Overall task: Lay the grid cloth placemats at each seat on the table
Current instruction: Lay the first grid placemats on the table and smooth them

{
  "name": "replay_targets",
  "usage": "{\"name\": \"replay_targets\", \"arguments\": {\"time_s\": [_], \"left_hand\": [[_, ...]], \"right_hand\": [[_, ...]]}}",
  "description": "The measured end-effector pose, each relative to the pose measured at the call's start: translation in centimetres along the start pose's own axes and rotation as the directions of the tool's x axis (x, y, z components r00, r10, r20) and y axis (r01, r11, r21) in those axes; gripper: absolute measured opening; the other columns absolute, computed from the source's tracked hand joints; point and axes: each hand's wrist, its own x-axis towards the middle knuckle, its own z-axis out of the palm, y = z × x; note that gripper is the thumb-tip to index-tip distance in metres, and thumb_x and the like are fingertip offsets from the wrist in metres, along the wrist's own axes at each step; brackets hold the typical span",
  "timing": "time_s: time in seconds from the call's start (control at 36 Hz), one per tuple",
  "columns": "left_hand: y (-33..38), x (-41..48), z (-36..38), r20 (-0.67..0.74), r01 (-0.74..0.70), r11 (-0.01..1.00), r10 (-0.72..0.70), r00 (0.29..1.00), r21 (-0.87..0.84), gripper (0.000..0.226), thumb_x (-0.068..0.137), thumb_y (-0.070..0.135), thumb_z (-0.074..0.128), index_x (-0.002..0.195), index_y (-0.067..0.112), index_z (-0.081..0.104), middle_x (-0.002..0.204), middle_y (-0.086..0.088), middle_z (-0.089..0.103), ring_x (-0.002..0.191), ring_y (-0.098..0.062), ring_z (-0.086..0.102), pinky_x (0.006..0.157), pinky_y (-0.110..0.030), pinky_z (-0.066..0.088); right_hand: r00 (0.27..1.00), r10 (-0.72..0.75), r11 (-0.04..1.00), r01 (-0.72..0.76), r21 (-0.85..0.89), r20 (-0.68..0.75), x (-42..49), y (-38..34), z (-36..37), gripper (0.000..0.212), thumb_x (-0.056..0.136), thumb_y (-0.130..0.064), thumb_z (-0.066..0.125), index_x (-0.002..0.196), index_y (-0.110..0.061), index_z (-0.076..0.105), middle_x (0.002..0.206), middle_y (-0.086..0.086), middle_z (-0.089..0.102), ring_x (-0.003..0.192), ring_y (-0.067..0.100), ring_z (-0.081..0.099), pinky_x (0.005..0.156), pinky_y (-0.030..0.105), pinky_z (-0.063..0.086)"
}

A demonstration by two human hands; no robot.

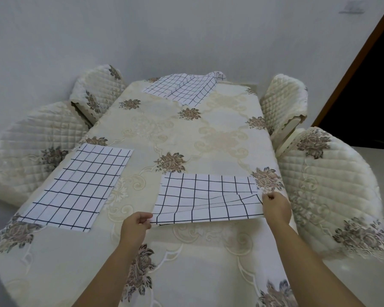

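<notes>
- Worktop (208, 134): long, running away from the camera, draped whole in a cream cloth with brown flower clusters.
- Near right chair (333, 191) and near left chair (31, 147): quilted cream covers with the same flowers, pushed up to the long sides.
- Far left chair (98, 89) and far right chair (284, 96): same covers, tucked in close to the far corners.
- Left placemat (78, 187): white with a dark grid, lying flat and smooth on the worktop before the near left chair, its long side along that edge.
- Held placemat (206, 198): same grid cloth, at the near right seat just beside the near right chair; far edge down on the worktop, near edge slightly raised, rippled toward its right side.
- Far placemats (182, 88): grid cloth at the far end, one piece flat and more humped up over it; exact count hard to tell.
- Left hand (135, 224): pinching the held placemat's near left corner, thumb on top, fingers curled beneath.
- Right hand (276, 207): pinching the same placemat at its right edge, fingers curled round the cloth.
</notes>
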Motion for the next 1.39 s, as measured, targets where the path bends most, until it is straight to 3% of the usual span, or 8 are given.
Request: {"name": "replay_targets", "arguments": {"time_s": [0.11, 0.28, 0.44, 0.67, 0.94, 1.06, 1.17, 1.39], "left_hand": [[-0.1, 0.0, -0.2, 0.014, -0.025, 0.999, 0.025, 1.0, 0.045, 0.033, 0.083, -0.019, 0.046, 0.085, 0.009, 0.064, 0.088, -0.008, 0.061, 0.089, -0.022, 0.054, 0.082, -0.028, 0.039], [-0.1, -0.2, -0.4, 0.051, -0.066, 0.995, 0.062, 0.997, 0.076, 0.034, 0.08, -0.014, 0.053, 0.09, 0.017, 0.063, 0.085, -0.004, 0.06, 0.081, -0.019, 0.054, 0.067, -0.022, 0.042], [0.7, -0.3, -0.1, -0.045, -0.117, 0.992, 0.12, 0.992, 0.056, 0.03, 0.083, -0.012, 0.049, 0.09, 0.015, 0.062, 0.081, -0.002, 0.057, 0.066, -0.014, 0.048, 0.057, -0.022, 0.038], [2.1, 0.1, 0.2, -0.161, -0.12, 0.993, 0.116, 0.98, -0.012, 0.03, 0.082, -0.016, 0.045, 0.085, 0.009, 0.061, 0.08, -0.005, 0.056, 0.068, -0.015, 0.048, 0.056, -0.022, 0.036], [0.2, 0.3, 0.2, 0.015, 0.156, 0.982, -0.159, 0.987, 0.105, 0.021, 0.09, 0.025, 0.057, 0.087, 0.005, 0.055, 0.074, -0.007, 0.054, 0.068, -0.021, 0.053, 0.065, -0.028, 0.04], [-1.3, 0.4, 0.5, 0.034, 0.2, 0.94, -0.218, 0.975, 0.277, 0.039, 0.084, 0.013, 0.062, 0.054, 0.011, 0.037, 0.055, -0.004, 0.037, 0.052, -0.016, 0.036, 0.053, -0.025, 0.027], [-1.6, 0.5, 0.8, 0.022, 0.224, 0.882, -0.256, 0.966, 0.416, 0.037, 0.087, 0.012, 0.057, 0.055, 0.01, 0.038, 0.059, -0.004, 0.038, 0.055, -0.016, 0.037, 0.056, -0.026, 0.029], [-0.7, 0.6, 0.5, 0.057, 0.275, 0.914, -0.305, 0.951, 0.297, 0.04, 0.062, 0.01, 0.071, 0.06, 0.009, 0.031, 0.057, -0.005, 0.031, 0.053, -0.017, 0.035, 0.055, -0.025, 0.034]], "right_hand": [[1.0, 0.007, 1.0, -0.007, -0.003, 0.001, 0.0, 0.5, 0.1, 0.023, 0.095, -0.016, 0.049, 0.095, 0.002, 0.063, 0.092, 0.017, 0.062, 0.077, 0.024, 0.046, 0.065, 0.027, 0.031], [1.0, -0.003, 1.0, 0.003, -0.007, -0.015, 0.3, 0.9, 0.4, 0.022, 0.094, -0.016, 0.049, 0.076, -0.006, 0.054, 0.076, 0.01, 0.053, 0.071, 0.026, 0.046, 0.048, 0.024, 0.024], [0.998, -0.048, 0.998, 0.05, 0.035, -0.037, 0.6, -0.3, -0.1, 0.022, 0.093, -0.014, 0.048, 0.071, -0.009, 0.05, 0.07, 0.008, 0.051, 0.072, 0.025, 0.045, 0.048, 0.024, 0.023], [0.997, -0.07, 0.995, 0.073, 0.069, -0.045, 0.3, -2.5, -1.1, 0.024, 0.094, -0.016, 0.048, 0.1, 0.001, 0.063, 0.099, 0.015, 0.064, 0.088, 0.028, 0.054, 0.066, 0.026, 0.029], [0.996, -0.009, 0.999, 0.013, -0.035, 0.091, 0.2, 1.0, 0.2, 0.019, 0.091, -0.014, 0.049, 0.078, -0.004, 0.06, 0.074, 0.013, 0.057, 0.066, 0.026, 0.049, 0.052, 0.028, 0.03], [0.981, 0.062, 0.996, -0.048, -0.08, 0.186, -0.1, 2.6, 0.6, 0.026, 0.089, -0.011, 0.051, 0.064, -0.004, 0.052, 0.063, 0.011, 0.049, 0.058, 0.024, 0.044, 0.053, 0.027, 0.028], [0.957, 0.155, 0.983, -0.126, -0.132, 0.244, -0.4, 3.5, 0.6, 0.043, 0.09, -0.012, 0.051, 0.051, -0.009, 0.032, 0.053, 0.005, 0.034, 0.049, 0.018, 0.032, 0.046, 0.026, 0.02], [0.907, 0.287, 0.958, -0.266, -0.109, 0.307, -0.5, 4.6, 0.2, 0.029, 0.089, -0.01, 0.048, 0.061, -0.006, 0.038, 0.064, 0.007, 0.037, 0.057, 0.019, 0.034, 0.057, 0.025, 0.028]]}}
